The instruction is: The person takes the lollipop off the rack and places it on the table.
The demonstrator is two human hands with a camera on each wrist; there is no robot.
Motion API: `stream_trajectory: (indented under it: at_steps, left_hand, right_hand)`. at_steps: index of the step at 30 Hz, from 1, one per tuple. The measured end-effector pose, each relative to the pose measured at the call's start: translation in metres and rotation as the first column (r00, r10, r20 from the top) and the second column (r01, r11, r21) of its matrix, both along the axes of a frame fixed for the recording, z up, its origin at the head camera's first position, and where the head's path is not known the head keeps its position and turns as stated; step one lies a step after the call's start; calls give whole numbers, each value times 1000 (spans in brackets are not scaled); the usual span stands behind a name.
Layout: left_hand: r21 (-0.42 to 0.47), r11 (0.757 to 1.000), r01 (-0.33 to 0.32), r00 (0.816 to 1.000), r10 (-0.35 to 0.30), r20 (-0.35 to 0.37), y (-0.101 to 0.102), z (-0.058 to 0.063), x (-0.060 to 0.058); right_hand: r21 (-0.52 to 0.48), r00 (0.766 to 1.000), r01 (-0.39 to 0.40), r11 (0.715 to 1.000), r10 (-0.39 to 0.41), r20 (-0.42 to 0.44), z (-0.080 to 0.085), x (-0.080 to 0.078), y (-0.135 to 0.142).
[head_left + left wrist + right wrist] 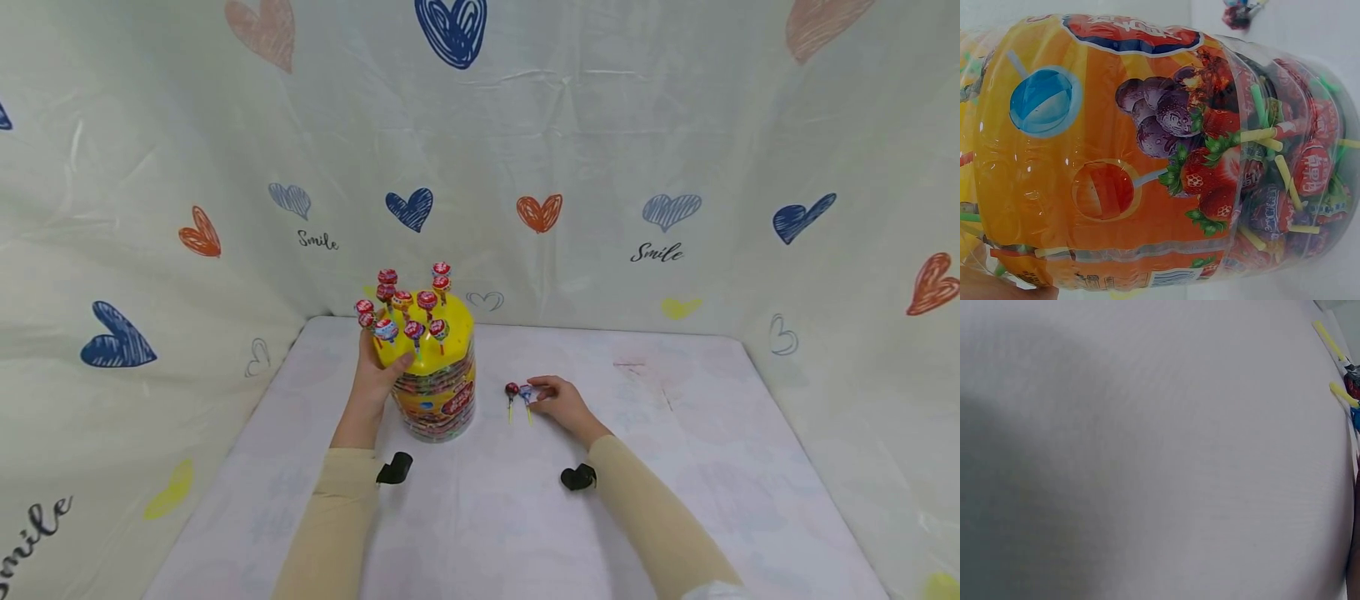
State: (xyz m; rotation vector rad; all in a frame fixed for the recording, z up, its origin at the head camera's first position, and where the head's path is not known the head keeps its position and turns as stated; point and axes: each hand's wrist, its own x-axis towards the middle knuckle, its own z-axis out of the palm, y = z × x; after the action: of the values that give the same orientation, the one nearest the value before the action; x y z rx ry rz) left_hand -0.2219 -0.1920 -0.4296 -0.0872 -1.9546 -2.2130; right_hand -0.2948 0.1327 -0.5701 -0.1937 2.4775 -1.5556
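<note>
A clear plastic jar [437, 408] of wrapped lollipops, with a yellow lid [450, 337], stands on the table left of centre. Several lollipops [427, 301] stick up out of the lid. My left hand [375, 375] grips the jar's upper left side, its thumb over the lid's front edge and the other fingers mostly hidden behind. To the right lie two lollipops with yellow sticks, a dark red one [512, 389] and a blue one [526, 392]. My right hand [562, 406] has its curled fingers around the blue lollipop, index fingertip at the candy and thumb by the stick.
The pale table [465, 533] reaches back to a hanging sheet [600, 133] printed with hearts, which also encloses both sides. Near each wrist is a black strap piece [577, 477]. A fruit-printed label [1147, 144] wraps the jar.
</note>
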Motion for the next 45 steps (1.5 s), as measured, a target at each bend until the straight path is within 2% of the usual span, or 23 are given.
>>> stream_trajectory:
  at_steps: [5,10,16,25,29,32,40,45]
  left_hand:
    - [0,1000,-5,1000,5,4,0,0,0]
    - [-4,1000,-11,1000,11,12,-1,0,0]
    - [-12,1000,-8,1000,8,17,-1,-1,0]
    - [-11,1000,-9,1000,9,20,-2,-2,0]
    - [-20,1000,-12,1000,13,26,-2,-2,-1]
    - [-18,1000,-13,1000,14,25,-2,-3,-1]
    - [-2,1000,7,1000,-8,-16,-2,-4,-1]
    - [5,1000,15,999,-15,-32,-2,-2,0]
  right_hand:
    - [-41,1000,22,999,-23,-11,9,3,2]
    - [-89,998,11,996,-17,-57,25,4,1]
    - [-189,992,-21,982,-4,-130,57,9,-6]
    - [-370,957,-167,914,60,-284,121,29,-33]
    - [-416,924,-274,867,117,-365,142,40,-47]
    - [-440,905,-323,838,137,-403,151,46,-58]
    - [-472,883,-372,799,148,-445,167,57,-82]
    - [-469,850,-435,769,180,-494,179,61,-95]
